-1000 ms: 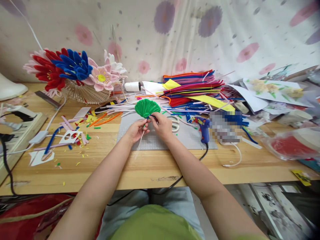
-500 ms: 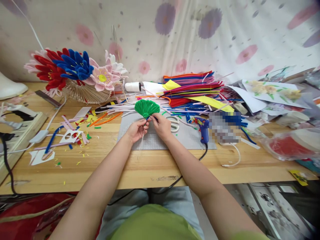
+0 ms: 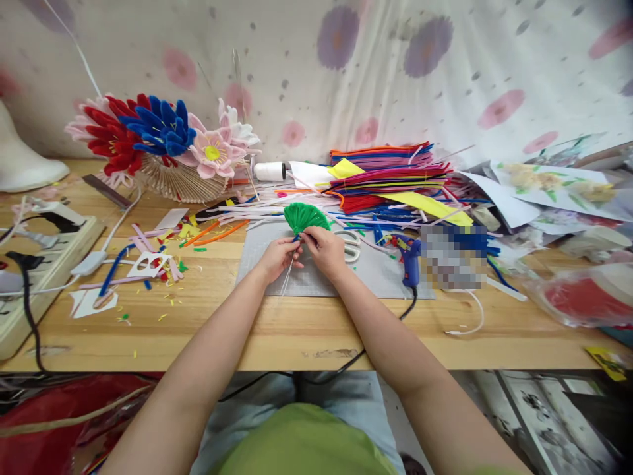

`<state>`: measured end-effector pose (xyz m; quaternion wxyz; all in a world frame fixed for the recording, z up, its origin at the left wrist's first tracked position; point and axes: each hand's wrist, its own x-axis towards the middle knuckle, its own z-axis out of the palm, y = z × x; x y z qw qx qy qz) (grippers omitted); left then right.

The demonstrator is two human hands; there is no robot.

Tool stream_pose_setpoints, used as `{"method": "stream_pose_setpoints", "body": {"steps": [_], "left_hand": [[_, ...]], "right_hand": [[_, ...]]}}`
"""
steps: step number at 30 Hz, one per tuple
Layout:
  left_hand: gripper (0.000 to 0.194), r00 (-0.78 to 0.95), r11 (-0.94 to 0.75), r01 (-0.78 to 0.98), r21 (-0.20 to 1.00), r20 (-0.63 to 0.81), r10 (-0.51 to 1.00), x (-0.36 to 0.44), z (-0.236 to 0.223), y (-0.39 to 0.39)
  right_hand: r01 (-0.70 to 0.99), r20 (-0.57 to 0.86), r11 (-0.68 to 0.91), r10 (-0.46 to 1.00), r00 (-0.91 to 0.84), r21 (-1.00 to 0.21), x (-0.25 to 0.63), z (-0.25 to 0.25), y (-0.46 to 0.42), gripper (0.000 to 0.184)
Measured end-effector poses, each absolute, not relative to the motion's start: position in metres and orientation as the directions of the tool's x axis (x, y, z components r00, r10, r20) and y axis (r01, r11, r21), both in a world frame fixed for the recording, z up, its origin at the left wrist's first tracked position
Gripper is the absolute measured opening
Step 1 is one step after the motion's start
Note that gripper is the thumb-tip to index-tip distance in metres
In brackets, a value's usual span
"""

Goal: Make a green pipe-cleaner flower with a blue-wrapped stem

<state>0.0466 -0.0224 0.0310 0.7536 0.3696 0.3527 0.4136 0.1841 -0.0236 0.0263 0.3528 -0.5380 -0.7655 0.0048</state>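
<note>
A green fan-shaped leaf of pipe cleaners (image 3: 305,216) is held up over the grey cutting mat (image 3: 267,280). My left hand (image 3: 279,258) is closed in a pinch on its stem, where a bit of blue shows and thin wires (image 3: 285,280) hang down. My right hand (image 3: 324,248) pinches the base of the leaf, right beside the left fingertips. Fingers cover most of the join. White-handled scissors (image 3: 350,245) lie on the mat just right of my right hand.
A blue glue gun (image 3: 409,257) rests at the mat's right edge, its cord running to the front. Bundled pipe cleaners (image 3: 395,178) lie behind. At left are pipe-cleaner flowers (image 3: 161,128), scraps (image 3: 148,264) and a power strip (image 3: 74,244); plastic packages (image 3: 583,293) lie far right.
The green leaf has tilted to the right, and my right hand now covers more of its lower edge. The whole view has shifted slightly.
</note>
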Motion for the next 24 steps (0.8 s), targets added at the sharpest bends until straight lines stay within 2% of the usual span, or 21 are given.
{"method": "stream_pose_setpoints", "body": {"steps": [4,8,13,15,19,24], "left_hand": [[0.023,0.330,0.312,-0.383,0.869,-0.187,0.925,0.049,0.030,-0.022],[0.022,0.115,0.162,-0.408,0.898,-0.125,0.985,0.051,0.032,-0.021],[0.016,-0.006,0.098,-0.519,0.849,-0.118,0.993,0.049,0.032,-0.018],[0.015,-0.046,0.063,-0.552,0.832,-0.106,0.993,0.052,0.030,-0.018],[0.015,0.007,0.093,-0.625,0.775,-0.114,0.993,0.060,0.028,-0.020],[0.015,0.043,0.147,-0.654,0.742,-0.158,0.987,0.063,0.029,-0.023]], "right_hand": [[0.830,0.496,0.426,0.841,-0.217,-0.360,0.182,0.028,-0.026,0.030],[0.825,0.465,0.403,0.863,-0.198,-0.397,0.178,0.033,-0.031,0.030],[0.839,0.357,0.144,0.932,0.063,-0.525,0.172,0.042,-0.035,0.029],[0.822,0.311,0.097,0.945,0.101,-0.561,0.169,0.044,-0.035,0.027],[0.840,0.270,0.075,0.959,0.087,-0.537,0.160,0.043,-0.036,0.022],[0.863,0.212,0.000,0.969,0.124,-0.504,0.152,0.042,-0.037,0.027]]}}
